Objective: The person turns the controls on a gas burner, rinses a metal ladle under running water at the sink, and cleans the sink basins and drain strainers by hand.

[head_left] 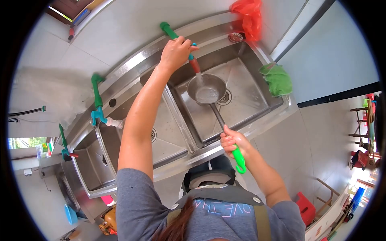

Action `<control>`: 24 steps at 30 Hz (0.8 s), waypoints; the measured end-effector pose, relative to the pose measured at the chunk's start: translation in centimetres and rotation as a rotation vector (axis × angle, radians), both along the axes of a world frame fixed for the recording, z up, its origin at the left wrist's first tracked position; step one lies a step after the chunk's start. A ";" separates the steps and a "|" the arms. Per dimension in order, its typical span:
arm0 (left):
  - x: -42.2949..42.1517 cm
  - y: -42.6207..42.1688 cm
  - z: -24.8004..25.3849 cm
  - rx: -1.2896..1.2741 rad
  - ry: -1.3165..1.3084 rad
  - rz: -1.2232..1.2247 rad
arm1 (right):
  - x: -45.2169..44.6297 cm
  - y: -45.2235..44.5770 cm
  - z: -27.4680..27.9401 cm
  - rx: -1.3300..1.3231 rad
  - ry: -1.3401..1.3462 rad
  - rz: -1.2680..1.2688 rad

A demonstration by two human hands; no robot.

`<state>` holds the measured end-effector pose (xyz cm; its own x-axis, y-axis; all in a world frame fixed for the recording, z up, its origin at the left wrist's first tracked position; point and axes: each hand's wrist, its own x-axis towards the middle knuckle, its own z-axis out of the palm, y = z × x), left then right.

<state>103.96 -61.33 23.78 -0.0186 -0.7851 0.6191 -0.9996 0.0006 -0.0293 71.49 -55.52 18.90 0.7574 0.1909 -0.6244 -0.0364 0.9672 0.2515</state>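
My right hand is closed around the handle of a metal ladle, whose green grip ends in a hook below my fist. The ladle's bowl hangs over the right sink basin, under the red nozzle of a tap. Water runs from that nozzle into the bowl, where some water shows. At the tap's top, my left hand grips it near the blue handle; my fingers partly hide the valve. A drain lies partly behind the bowl.
Two more basins lie to the left, with a second tap above the divider. A green cloth drapes over the right rim. A red plastic bag and a drain strainer sit at the back corner.
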 end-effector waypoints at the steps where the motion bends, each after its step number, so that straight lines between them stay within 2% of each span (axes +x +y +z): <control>1: 0.1 -0.1 -0.3 -0.020 0.013 -0.010 | 0.3 0.1 -0.1 -0.014 0.019 -0.001; 9: 0.7 1.9 -0.5 -0.001 0.060 0.016 | 1.7 1.5 -1.3 -0.030 0.057 0.020; 12: 0.6 2.8 -0.5 -0.002 0.257 -0.037 | 2.2 1.6 -1.0 0.011 0.033 0.011; 15: -0.1 4.4 -3.0 -0.318 0.540 0.112 | 2.4 1.4 0.4 0.062 0.068 0.005; 17: -1.1 6.8 -6.7 -0.434 0.731 0.308 | 2.3 1.2 1.4 0.099 0.117 -0.010; 18: -1.6 7.9 -10.1 -0.376 1.117 0.383 | 2.2 1.1 1.7 0.095 0.142 -0.007; 19: -3.2 9.9 -10.7 -0.185 1.443 0.399 | 2.1 1.0 1.9 0.089 0.166 -0.003; 21: -5.5 12.1 -17.0 -0.102 1.466 0.464 | 2.2 0.8 2.5 0.113 0.205 0.003; 23: -8.8 14.1 -15.7 -0.005 1.694 0.495 | 2.9 -0.1 2.4 0.133 0.243 0.033; 24: -9.5 14.5 -15.2 -0.038 1.744 0.490 | 3.5 -0.7 2.4 0.144 0.264 0.046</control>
